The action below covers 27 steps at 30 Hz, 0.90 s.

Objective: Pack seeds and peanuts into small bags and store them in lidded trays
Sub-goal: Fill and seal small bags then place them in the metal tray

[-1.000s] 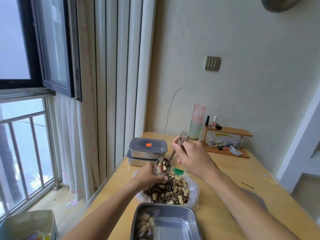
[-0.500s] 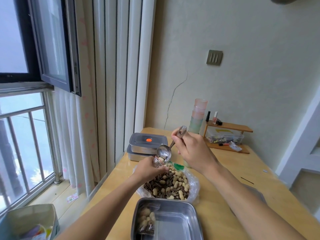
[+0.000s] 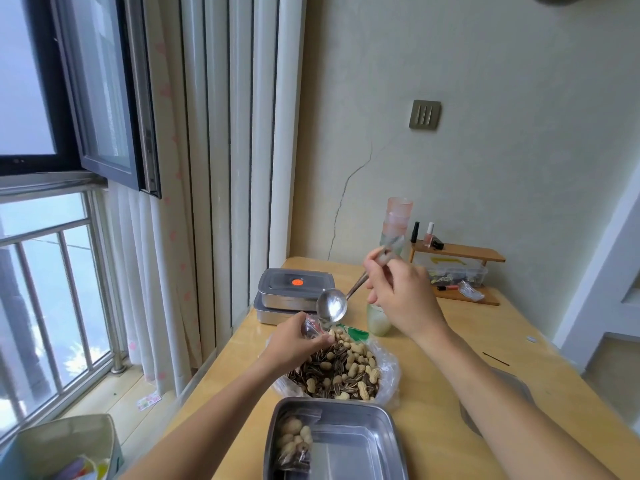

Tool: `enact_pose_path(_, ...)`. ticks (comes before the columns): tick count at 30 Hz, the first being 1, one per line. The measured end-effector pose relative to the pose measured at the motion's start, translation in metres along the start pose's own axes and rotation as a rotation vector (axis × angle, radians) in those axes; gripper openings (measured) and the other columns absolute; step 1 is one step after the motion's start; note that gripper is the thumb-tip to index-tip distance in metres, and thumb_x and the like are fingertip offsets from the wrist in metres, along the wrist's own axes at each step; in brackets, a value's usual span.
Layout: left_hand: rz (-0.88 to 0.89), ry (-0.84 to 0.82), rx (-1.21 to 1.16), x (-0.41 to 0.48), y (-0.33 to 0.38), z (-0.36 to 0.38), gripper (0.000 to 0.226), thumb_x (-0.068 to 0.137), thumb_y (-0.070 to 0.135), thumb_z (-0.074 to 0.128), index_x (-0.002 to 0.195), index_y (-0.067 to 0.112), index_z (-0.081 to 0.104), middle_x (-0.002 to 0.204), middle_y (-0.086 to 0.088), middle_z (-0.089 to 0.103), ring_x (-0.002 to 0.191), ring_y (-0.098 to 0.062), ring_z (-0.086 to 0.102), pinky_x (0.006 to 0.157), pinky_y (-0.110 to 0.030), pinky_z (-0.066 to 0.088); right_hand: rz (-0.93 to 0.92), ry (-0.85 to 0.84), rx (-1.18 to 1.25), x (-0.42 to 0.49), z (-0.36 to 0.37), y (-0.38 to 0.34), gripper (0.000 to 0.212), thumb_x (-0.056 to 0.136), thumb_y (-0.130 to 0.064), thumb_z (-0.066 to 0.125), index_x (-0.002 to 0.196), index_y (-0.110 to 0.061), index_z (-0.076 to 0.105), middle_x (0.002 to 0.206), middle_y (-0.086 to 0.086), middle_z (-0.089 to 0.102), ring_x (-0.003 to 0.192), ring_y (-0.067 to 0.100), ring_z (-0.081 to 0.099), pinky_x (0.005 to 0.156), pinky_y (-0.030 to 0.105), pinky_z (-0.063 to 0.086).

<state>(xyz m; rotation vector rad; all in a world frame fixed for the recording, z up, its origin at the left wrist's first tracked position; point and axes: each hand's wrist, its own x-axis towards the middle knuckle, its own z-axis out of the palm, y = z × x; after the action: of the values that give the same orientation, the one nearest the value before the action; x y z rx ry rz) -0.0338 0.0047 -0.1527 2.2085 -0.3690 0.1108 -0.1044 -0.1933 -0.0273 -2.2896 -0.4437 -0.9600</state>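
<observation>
Hands raised, right (image 3: 403, 299) tilting spoon (image 3: 331, 309), left (image 3: 294, 344) pinching bag (image 3: 313, 326)

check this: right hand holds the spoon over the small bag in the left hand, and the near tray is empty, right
Not empty: the head view shows the near tray holding a filled bag. The right hand holds the spoon over the small bag in the left hand.

The left forearm (image 3: 214, 424) and right forearm (image 3: 502, 393) are bare up to the frame's lower edge; the left hand (image 3: 298, 344) and right hand (image 3: 405, 299) are bare too.
</observation>
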Motion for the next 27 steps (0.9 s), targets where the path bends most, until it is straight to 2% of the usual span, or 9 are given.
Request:
enact_pose_path(3,-0.002,0.003,-0.037,-0.003,-0.001,-0.005,0.053,0.076,0.061,0.081,0.101,0.02,0.06,0.093,0.004,0.068,0.082,-0.013,0.062,0.071,-0.031,0.052,0.198,0.066,0.086,0.0,0.0,0.009,0.026,0.107,-0.028,0.054,0.089,-0.012,0.064,0.067,-0.001,0.071,0.052,0.007,0.069,0.054,0.021,0.056)
enact_pose_path(8,-0.03,0.015,-0.144,-0.007,-0.008,-0.009,0.033,0.086,0.043,0.08,0.102,0.021,0.061,0.097,0.003,0.072,0.09,-0.015,0.069,0.083,-0.041,0.06,0.627,0.104,0.287,-0.015,0.005,0.031,0.036,0.108,-0.034,0.051,0.094,-0.004,0.064,0.066,0.007,0.075,0.055,0.022,0.074,0.053,0.029,0.059)
enact_pose_path(9,-0.041,0.022,-0.183,-0.008,-0.009,-0.009,0.029,0.088,0.038,0.078,0.104,0.021,0.061,0.098,0.002,0.072,0.09,-0.015,0.07,0.082,-0.04,0.061,0.72,0.113,0.329,-0.02,0.007,0.036,0.038,0.108,-0.034,0.05,0.094,-0.002,0.065,0.066,0.008,0.075,0.056,0.024,0.074,0.053,0.029,0.058)
enact_pose_path(11,-0.063,0.035,-0.219,-0.011,-0.007,-0.011,0.025,0.092,0.027,0.074,0.109,0.017,0.059,0.1,0.001,0.07,0.089,-0.011,0.068,0.075,-0.029,0.058,0.868,0.124,0.419,-0.03,0.012,0.041,0.038,0.109,-0.034,0.051,0.093,-0.002,0.065,0.068,0.011,0.076,0.056,0.024,0.074,0.05,0.025,0.055)
enact_pose_path(13,-0.085,0.033,-0.248,-0.012,-0.006,-0.013,0.025,0.093,0.018,0.071,0.113,0.015,0.056,0.103,-0.003,0.067,0.091,-0.014,0.066,0.075,-0.028,0.055,0.951,0.125,0.505,-0.041,0.02,0.044,0.033,0.109,-0.032,0.052,0.095,-0.004,0.064,0.071,0.016,0.075,0.055,0.022,0.073,0.049,0.023,0.055)
enact_pose_path(19,-0.103,-0.047,-0.259,-0.012,-0.008,-0.019,0.039,0.09,0.02,0.066,0.123,0.018,0.045,0.118,-0.007,0.06,0.11,-0.022,0.061,0.09,-0.037,0.055,1.036,0.143,0.619,-0.055,0.042,0.045,0.025,0.108,-0.028,0.055,0.097,-0.006,0.063,0.079,0.022,0.076,0.057,0.024,0.075,0.05,0.023,0.057)
enact_pose_path(22,-0.093,-0.064,-0.242,-0.011,-0.009,-0.018,0.039,0.092,0.017,0.067,0.124,0.018,0.045,0.118,-0.005,0.061,0.108,-0.019,0.061,0.086,-0.031,0.055,1.014,0.178,0.577,-0.055,0.045,0.045,0.024,0.107,-0.026,0.057,0.098,-0.005,0.064,0.078,0.019,0.076,0.061,0.028,0.076,0.05,0.024,0.058)
enact_pose_path(25,-0.094,-0.055,-0.216,-0.009,-0.012,-0.016,0.034,0.091,0.016,0.067,0.12,0.017,0.049,0.114,-0.004,0.063,0.105,-0.019,0.062,0.09,-0.035,0.055,0.936,0.172,0.475,-0.054,0.044,0.043,0.026,0.107,-0.028,0.057,0.096,-0.005,0.064,0.071,0.012,0.076,0.057,0.026,0.076,0.049,0.024,0.057)
enact_pose_path(27,-0.089,-0.047,-0.203,-0.009,-0.013,-0.014,0.029,0.091,0.014,0.067,0.116,0.017,0.052,0.109,-0.005,0.064,0.1,-0.019,0.063,0.086,-0.033,0.056,0.876,0.159,0.421,-0.054,0.044,0.039,0.027,0.106,-0.028,0.057,0.093,-0.005,0.065,0.066,0.007,0.076,0.055,0.024,0.075,0.051,0.024,0.057)
